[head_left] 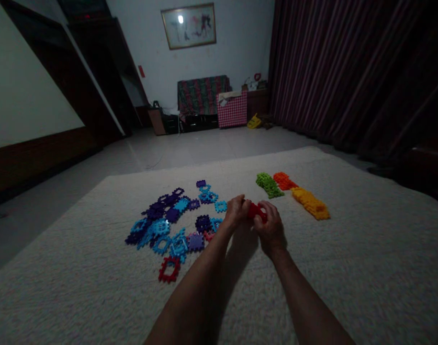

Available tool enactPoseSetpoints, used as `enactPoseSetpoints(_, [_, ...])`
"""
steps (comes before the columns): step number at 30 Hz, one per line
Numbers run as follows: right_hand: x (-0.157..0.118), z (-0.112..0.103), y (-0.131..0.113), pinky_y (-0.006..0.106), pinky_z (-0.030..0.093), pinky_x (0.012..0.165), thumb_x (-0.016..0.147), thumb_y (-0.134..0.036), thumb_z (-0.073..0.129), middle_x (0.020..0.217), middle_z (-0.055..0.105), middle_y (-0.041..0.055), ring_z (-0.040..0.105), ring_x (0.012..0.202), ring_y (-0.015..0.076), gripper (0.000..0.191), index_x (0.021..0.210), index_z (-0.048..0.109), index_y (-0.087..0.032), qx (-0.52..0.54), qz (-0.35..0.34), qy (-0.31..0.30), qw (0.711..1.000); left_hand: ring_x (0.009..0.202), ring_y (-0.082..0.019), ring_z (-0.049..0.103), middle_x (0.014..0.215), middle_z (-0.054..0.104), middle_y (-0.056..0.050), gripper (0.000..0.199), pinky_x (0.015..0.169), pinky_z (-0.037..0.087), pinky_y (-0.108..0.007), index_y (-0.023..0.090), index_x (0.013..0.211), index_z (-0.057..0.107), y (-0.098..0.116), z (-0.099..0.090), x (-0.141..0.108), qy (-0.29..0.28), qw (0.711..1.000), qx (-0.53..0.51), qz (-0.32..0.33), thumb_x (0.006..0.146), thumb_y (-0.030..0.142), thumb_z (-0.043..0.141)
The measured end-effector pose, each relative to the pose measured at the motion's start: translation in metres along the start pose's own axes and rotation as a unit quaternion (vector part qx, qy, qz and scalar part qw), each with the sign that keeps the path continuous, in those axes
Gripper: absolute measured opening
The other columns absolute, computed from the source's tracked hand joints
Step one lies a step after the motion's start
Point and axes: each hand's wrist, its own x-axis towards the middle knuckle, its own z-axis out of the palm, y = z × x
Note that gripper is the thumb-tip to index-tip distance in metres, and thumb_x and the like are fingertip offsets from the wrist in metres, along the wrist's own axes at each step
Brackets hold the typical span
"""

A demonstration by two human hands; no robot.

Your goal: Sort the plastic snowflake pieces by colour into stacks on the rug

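Observation:
Both hands meet over a stack of red interlocking tiles [253,210] low over the mat. My left hand [236,211] is closed round the stack's left end, and my right hand [272,226] grips the right end with fingers bent over it. The fingers hide how many tiles are in the stack. Left of my hands spreads a loose pile of notched square tiles: dark purple ones [156,211], light blue ones [178,245] and a lilac one [196,242]. A red tile with a square hole [169,269] lies at the pile's near edge.
Beyond my right hand lie a green row of tiles [269,185], an orange group [284,180] and a yellow row [310,203]. A cream mat [107,287] covers the floor. Dark curtains [330,72] hang at right; a low cabinet [197,123] stands against the far wall.

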Motion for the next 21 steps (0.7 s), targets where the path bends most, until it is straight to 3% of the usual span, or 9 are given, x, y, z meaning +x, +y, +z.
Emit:
enactPoseSetpoints(4, [-0.001,0.002,-0.004,0.047,0.043,0.102,0.08,-0.024,0.052,0.129,0.059,0.0129,0.054,0.12,0.0284,0.042,0.12,0.061,-0.018,-0.06,-0.025,-0.039,0.997,0.081,-0.016,0.067,0.089,0.075,-0.008,0.031,0.079,0.05,-0.024,0.014,0.093,0.073,-0.002,-0.01,-0.012,0.009,0.999,0.037,0.027,0.093,0.022,0.043])
enactPoseSetpoints(11, [-0.005,0.004,-0.011,0.05,0.035,0.099,0.087,-0.035,0.057,0.131,0.061,0.0072,0.052,0.119,0.0289,0.033,0.119,0.063,-0.027,-0.178,-0.067,-0.123,0.974,0.096,-0.019,0.068,0.105,0.075,-0.008,0.034,0.088,0.051,-0.028,0.015,0.11,0.071,-0.015,-0.027,-0.036,0.009,1.0,0.024,0.016,0.093,0.018,0.042])
enactPoseSetpoints(18, [-0.004,0.007,-0.007,0.045,0.037,0.095,0.088,-0.025,0.054,0.131,0.061,0.0081,0.054,0.116,0.0267,0.034,0.121,0.062,-0.024,-0.194,-0.041,-0.114,0.973,0.114,-0.024,0.063,0.123,0.069,-0.012,0.038,0.104,0.045,-0.035,0.015,0.121,0.067,-0.058,-0.085,-0.056,0.07,0.988,0.134,-0.026,0.085,0.014,0.054])
enactPoseSetpoints(21, [-0.004,0.007,-0.008,0.044,0.038,0.094,0.087,-0.024,0.054,0.132,0.06,0.0083,0.054,0.117,0.0266,0.035,0.12,0.062,-0.023,-0.192,-0.035,-0.116,0.974,0.116,-0.024,0.061,0.124,0.068,-0.01,0.044,0.102,0.046,-0.034,0.017,0.123,0.066,-0.076,-0.107,-0.065,-0.013,0.985,0.172,-0.001,0.079,0.021,0.065])
